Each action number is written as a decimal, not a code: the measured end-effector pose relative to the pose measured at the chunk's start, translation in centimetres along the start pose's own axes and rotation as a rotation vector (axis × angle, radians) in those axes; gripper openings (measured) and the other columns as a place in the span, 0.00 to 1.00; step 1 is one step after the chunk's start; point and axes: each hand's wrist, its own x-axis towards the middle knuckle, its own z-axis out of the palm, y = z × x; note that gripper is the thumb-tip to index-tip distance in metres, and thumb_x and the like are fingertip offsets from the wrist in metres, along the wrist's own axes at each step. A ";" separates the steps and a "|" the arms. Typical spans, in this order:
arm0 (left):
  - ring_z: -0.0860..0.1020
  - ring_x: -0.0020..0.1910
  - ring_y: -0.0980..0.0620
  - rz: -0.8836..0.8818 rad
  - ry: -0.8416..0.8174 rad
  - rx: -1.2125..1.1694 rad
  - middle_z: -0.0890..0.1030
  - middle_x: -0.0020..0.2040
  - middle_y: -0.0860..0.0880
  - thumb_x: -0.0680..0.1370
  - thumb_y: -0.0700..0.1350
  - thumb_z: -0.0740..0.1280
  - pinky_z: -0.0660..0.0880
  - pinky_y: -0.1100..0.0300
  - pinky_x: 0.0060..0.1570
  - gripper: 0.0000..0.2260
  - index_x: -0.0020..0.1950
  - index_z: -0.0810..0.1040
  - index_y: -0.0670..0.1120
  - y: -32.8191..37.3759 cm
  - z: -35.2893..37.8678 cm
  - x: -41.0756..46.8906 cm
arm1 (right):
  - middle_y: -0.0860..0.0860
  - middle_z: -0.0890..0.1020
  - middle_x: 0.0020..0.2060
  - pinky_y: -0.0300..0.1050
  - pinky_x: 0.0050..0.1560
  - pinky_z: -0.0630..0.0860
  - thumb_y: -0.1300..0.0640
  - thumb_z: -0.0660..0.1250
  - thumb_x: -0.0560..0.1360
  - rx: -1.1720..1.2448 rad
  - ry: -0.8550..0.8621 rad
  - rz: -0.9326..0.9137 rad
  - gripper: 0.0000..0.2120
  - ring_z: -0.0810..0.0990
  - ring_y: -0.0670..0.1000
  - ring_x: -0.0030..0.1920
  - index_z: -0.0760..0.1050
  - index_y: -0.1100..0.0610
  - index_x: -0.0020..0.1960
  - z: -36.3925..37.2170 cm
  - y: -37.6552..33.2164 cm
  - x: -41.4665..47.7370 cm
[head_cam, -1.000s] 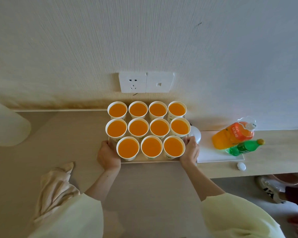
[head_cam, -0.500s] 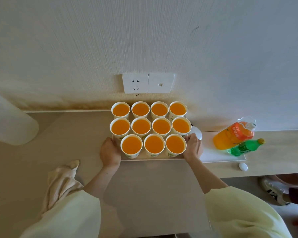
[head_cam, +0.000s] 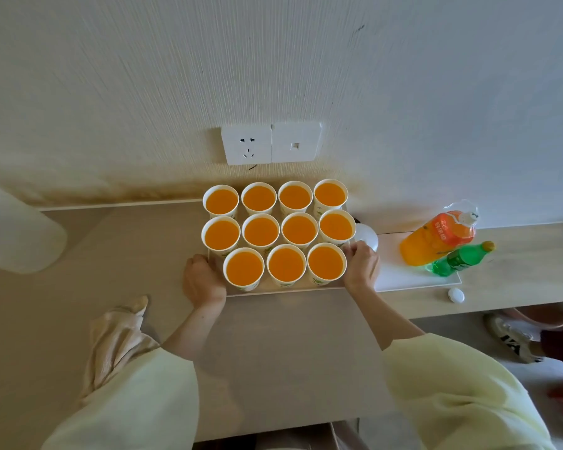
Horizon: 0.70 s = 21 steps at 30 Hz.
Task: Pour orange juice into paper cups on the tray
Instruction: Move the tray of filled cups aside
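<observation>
Eleven paper cups (head_cam: 299, 230) stand on the tray (head_cam: 283, 289) at the far side of the desk (head_cam: 127, 254), close under the wall socket (head_cam: 246, 145). There are four in the far row, four in the middle and three in the near row. Each holds orange juice close to its rim, and the cups are packed close together.

The left hand (head_cam: 203, 280) grips the tray's left edge by the near corner, fingers curled. The right hand (head_cam: 361, 267) grips the right edge likewise. The hands are well apart, one on each side.

The juice bottle (head_cam: 437, 237), partly full, sits to the right on a white board (head_cam: 403, 274), with a green bottle (head_cam: 459, 259) just beside it.

Assessment: pouring appears complete, and the step in hand is shifting or lifting the tray.

Recommended: keep the tray dead level and move both hands together, slowly and without jolts, since the fill leaves little margin against slopping. Mind the round white object (head_cam: 366, 240) just beside the right hand.
</observation>
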 end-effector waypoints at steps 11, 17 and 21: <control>0.76 0.39 0.42 0.095 0.005 0.056 0.78 0.42 0.41 0.77 0.40 0.63 0.66 0.56 0.34 0.08 0.40 0.77 0.38 -0.4 -0.3 0.4 | 0.56 0.79 0.43 0.44 0.38 0.67 0.57 0.62 0.81 -0.037 0.043 0.016 0.11 0.73 0.52 0.39 0.79 0.63 0.46 0.3 0.0 0.0; 0.77 0.44 0.40 0.157 -0.048 0.126 0.80 0.46 0.40 0.78 0.40 0.61 0.67 0.55 0.38 0.08 0.44 0.78 0.39 -0.6 -1.5 0.3 | 0.59 0.79 0.49 0.44 0.38 0.69 0.58 0.61 0.81 -0.084 0.035 0.005 0.13 0.76 0.55 0.40 0.81 0.64 0.48 -0.5 -0.2 -0.4; 0.76 0.53 0.39 0.166 -0.126 0.172 0.76 0.55 0.39 0.79 0.39 0.59 0.71 0.51 0.47 0.10 0.56 0.77 0.39 -0.3 -3.8 -0.7 | 0.59 0.75 0.58 0.50 0.49 0.74 0.59 0.57 0.83 -0.047 0.010 0.074 0.13 0.78 0.59 0.52 0.75 0.63 0.61 -1.6 0.3 -2.6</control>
